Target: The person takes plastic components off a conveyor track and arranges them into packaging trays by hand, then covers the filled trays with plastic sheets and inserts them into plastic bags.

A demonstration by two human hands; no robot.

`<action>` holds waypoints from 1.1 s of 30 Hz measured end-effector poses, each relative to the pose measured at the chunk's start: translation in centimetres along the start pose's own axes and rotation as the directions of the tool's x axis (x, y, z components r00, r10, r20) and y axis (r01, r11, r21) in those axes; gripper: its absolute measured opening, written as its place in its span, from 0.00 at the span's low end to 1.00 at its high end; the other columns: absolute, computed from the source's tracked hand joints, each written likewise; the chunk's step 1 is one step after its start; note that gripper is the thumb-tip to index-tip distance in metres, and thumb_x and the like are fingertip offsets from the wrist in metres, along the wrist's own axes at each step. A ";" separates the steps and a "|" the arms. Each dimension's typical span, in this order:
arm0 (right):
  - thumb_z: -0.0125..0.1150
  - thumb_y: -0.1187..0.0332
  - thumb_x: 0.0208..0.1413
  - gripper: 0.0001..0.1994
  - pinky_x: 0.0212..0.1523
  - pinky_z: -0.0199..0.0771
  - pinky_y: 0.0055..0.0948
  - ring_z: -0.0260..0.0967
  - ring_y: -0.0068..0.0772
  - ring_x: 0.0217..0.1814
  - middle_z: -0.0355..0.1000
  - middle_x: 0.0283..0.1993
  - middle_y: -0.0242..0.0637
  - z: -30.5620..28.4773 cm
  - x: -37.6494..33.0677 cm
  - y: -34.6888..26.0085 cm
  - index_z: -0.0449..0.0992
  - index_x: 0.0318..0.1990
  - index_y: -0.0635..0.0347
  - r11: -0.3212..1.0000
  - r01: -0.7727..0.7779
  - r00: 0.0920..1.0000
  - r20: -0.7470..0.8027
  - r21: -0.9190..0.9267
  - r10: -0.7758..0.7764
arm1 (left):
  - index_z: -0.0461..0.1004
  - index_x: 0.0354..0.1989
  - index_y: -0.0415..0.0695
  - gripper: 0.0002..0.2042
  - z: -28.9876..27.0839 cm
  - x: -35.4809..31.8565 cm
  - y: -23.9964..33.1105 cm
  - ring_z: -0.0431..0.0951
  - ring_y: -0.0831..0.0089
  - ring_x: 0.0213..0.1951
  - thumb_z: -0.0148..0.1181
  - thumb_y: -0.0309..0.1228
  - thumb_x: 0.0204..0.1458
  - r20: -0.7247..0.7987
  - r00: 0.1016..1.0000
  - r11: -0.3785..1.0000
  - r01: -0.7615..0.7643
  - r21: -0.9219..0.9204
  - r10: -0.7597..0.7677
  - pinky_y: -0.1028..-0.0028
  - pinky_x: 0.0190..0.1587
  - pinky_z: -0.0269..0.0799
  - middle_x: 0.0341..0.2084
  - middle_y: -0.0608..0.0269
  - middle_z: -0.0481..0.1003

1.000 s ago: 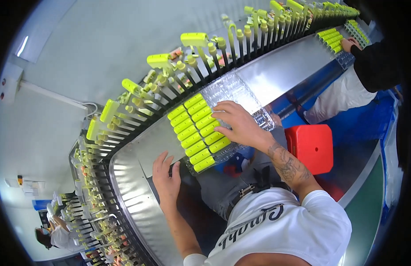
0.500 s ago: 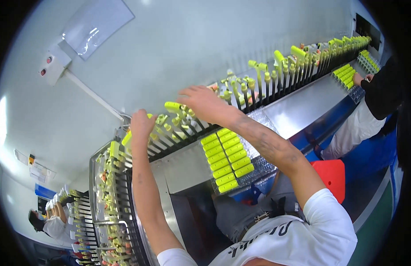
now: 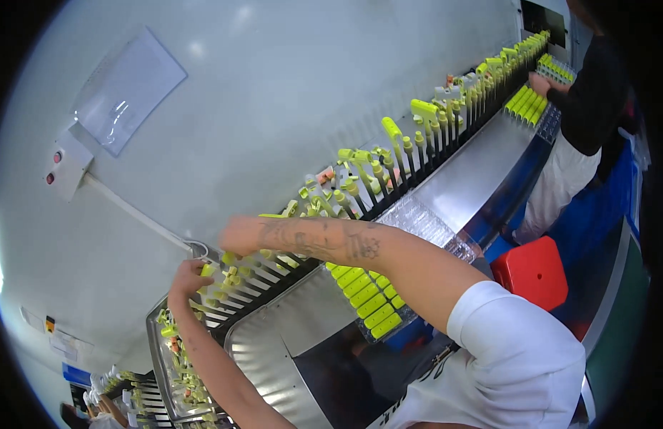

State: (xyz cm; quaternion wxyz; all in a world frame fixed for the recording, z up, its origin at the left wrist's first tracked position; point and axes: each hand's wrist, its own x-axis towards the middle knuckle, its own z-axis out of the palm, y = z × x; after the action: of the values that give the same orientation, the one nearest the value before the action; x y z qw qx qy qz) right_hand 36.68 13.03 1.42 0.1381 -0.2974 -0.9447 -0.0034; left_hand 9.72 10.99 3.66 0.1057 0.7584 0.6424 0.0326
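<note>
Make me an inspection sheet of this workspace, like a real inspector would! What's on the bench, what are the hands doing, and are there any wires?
Surface: shiny metal bench.
Job's things: lime-yellow pieces in rows, partly hidden by the right forearm; row of rods tipped with lime-yellow parts.
Clutter: clear bubble wrap by the pieces.
Hands: left hand at the rods, grip unclear; right hand blurred over the rods, grip unclear.
Cables: curved cable beside a wall conduit.
Surroundings: red stool; co-worker in a black top farther along the bench.
</note>
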 end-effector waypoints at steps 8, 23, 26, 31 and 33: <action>0.76 0.46 0.44 0.20 0.43 0.79 0.43 0.79 0.48 0.40 0.81 0.35 0.46 6.5 11.2 0.7 0.85 0.30 0.55 0.850 -0.060 0.974 -0.157 0.524 0.165 | 0.75 0.53 0.36 0.15 -2.9 -7.9 -10.2 0.77 0.79 0.41 0.61 0.25 0.58 -0.072 0.975 0.781 0.125 -0.612 -0.212 0.75 0.44 0.71 0.41 0.65 0.80; 0.76 0.59 0.53 0.23 0.53 0.76 0.29 0.78 0.30 0.47 0.82 0.46 0.42 -0.5 -35.5 4.3 0.81 0.52 0.64 0.768 -0.431 0.763 -0.262 0.474 0.591 | 0.77 0.54 0.42 0.24 24.4 -16.7 31.2 0.80 0.52 0.45 0.73 0.26 0.46 -0.158 0.854 0.702 -0.501 -0.506 0.496 0.60 0.50 0.76 0.43 0.51 0.80; 0.75 0.60 0.54 0.23 0.53 0.76 0.30 0.78 0.31 0.47 0.82 0.47 0.42 0.9 -39.2 4.8 0.81 0.53 0.65 0.626 -0.509 0.656 -0.203 0.591 0.727 | 0.77 0.53 0.41 0.24 26.2 -15.1 32.5 0.79 0.53 0.49 0.73 0.24 0.44 -0.129 0.833 0.749 -0.543 -0.380 0.538 0.61 0.52 0.75 0.46 0.51 0.79; 0.74 0.57 0.55 0.24 0.53 0.77 0.30 0.80 0.40 0.46 0.81 0.46 0.46 2.7 -42.4 5.7 0.80 0.54 0.64 0.615 -0.481 0.655 -0.211 0.625 0.726 | 0.76 0.51 0.39 0.24 27.2 -15.4 33.6 0.73 0.49 0.56 0.74 0.29 0.44 -0.136 0.865 0.839 -0.502 -0.209 0.484 0.57 0.58 0.70 0.55 0.50 0.75; 0.73 0.57 0.55 0.24 0.52 0.78 0.32 0.80 0.41 0.46 0.81 0.46 0.47 3.1 -42.5 6.0 0.80 0.54 0.64 0.624 -0.460 0.655 -0.232 0.632 0.719 | 0.77 0.51 0.38 0.24 27.3 -15.7 33.7 0.73 0.49 0.57 0.74 0.30 0.44 -0.160 0.855 0.832 -0.518 -0.199 0.494 0.56 0.59 0.70 0.55 0.49 0.74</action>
State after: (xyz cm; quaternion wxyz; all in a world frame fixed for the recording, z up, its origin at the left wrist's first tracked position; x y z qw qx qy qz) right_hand 72.63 -5.60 -13.25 0.4275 -0.5406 -0.6877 0.2282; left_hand 44.64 -12.79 -14.80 0.1494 0.8806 0.4146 0.1738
